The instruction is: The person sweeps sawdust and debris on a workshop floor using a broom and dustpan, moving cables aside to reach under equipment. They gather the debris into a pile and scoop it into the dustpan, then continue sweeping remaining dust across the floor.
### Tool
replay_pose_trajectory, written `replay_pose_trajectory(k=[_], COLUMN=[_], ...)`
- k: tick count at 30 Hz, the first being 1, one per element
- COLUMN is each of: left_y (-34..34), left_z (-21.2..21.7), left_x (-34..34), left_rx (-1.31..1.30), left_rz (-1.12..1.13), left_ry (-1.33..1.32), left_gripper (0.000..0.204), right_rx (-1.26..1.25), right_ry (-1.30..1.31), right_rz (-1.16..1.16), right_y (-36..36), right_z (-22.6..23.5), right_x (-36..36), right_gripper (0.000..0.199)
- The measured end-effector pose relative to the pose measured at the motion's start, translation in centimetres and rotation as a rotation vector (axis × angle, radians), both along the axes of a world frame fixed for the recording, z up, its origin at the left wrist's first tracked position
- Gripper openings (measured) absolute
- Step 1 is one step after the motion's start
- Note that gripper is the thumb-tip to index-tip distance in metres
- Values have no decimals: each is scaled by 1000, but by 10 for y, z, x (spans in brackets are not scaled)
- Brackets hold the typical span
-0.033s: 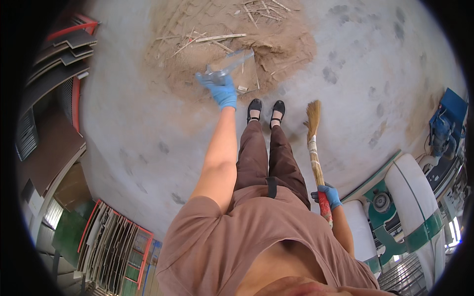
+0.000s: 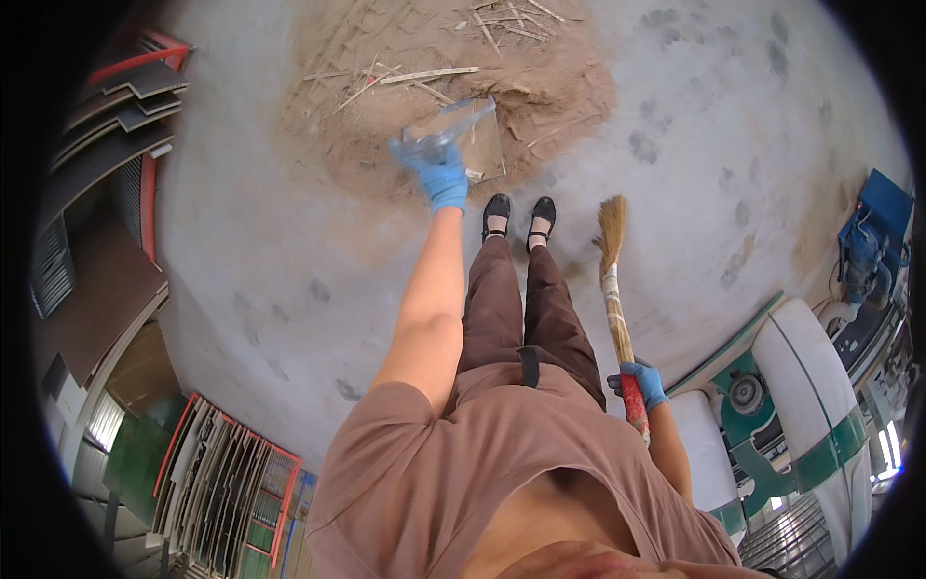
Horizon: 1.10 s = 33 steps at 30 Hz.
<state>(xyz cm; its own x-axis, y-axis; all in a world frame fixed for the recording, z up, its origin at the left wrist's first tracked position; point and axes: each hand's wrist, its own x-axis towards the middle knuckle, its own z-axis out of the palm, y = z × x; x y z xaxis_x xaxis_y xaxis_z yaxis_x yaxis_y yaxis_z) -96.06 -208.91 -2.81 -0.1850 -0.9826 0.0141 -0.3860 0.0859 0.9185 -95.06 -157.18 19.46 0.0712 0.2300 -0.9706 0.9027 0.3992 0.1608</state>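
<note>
My left hand (image 2: pixel 436 176), in a blue glove, grips a clear dustpan (image 2: pixel 465 123) from its near left side. The glove's fingers look slightly blurred. The pan is held over the near part of a brown sawdust pile (image 2: pixel 371 169), and a small pale scrap (image 2: pixel 473 175) shows at its near edge. At my right side, my gloved right hand (image 2: pixel 644 383) is closed around the red-wrapped handle of a straw broom (image 2: pixel 613 275). The broom's bristles point away from me, beside my feet.
Thin wooden strips (image 2: pixel 429 74) lie across the pile. My black shoes (image 2: pixel 521 218) stand just short of it. Dark smudges mark the grey floor (image 2: pixel 251 261). Racks of panels (image 2: pixel 217 473) line the left; a green-and-white machine (image 2: pixel 772 405) and a blue motor (image 2: pixel 868 246) stand right.
My left hand has shifted very slightly to the right and toward me, still on the dustpan. My right hand and the broom stay where they were.
</note>
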Motion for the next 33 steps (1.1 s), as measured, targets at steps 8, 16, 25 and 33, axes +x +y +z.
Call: replay_pose_trajectory(k=[8,16,25,33], left_y=[-179,-262,-243,-260], left_z=[43,67,58,71], left_x=[-118,-176,-124,-91], left_rx=[245,-89,72,65], left_rz=[-60,-124,-158,-278], left_ry=[-312,-616,-769,-878], left_gripper=[96,71,96,78], right_rx=[-7,-12,-25,-56], right_ry=[88,111,106,154], right_rz=[-76,-110,-212,-203], right_y=[9,1,-1,-7], right_z=[18,9,12,16], right_x=[18,41,42,34], right_gripper=[53,60,58,58])
